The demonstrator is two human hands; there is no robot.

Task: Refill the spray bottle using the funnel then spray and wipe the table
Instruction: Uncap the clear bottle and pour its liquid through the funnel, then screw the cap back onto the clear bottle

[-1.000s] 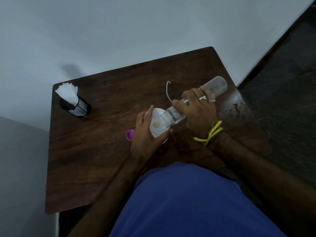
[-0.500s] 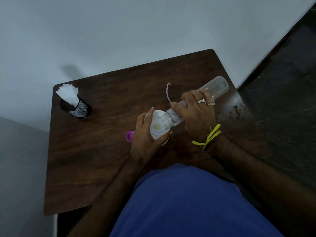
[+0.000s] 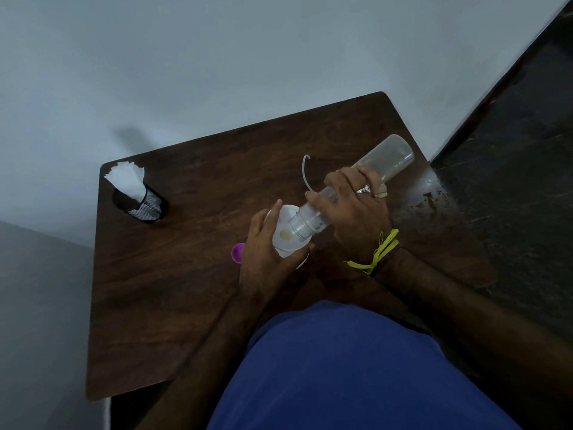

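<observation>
My right hand grips a clear plastic bottle around its middle. The bottle is tilted with its base raised toward the far right and its mouth down inside a white funnel. My left hand holds the funnel, thumb on the near side and fingers round the far rim. Whatever stands under the funnel is hidden by my hand. A thin white curved tube shows just behind the bottle. A small purple piece lies on the table left of my left hand.
The dark wooden table stands against a pale wall. A black mesh holder with white tissues stands at its far left corner. A wet, speckled patch marks the right edge, beyond which is dark floor.
The bottle's base has risen a little, so it tilts more steeply into the funnel. Both hands have stayed in place.
</observation>
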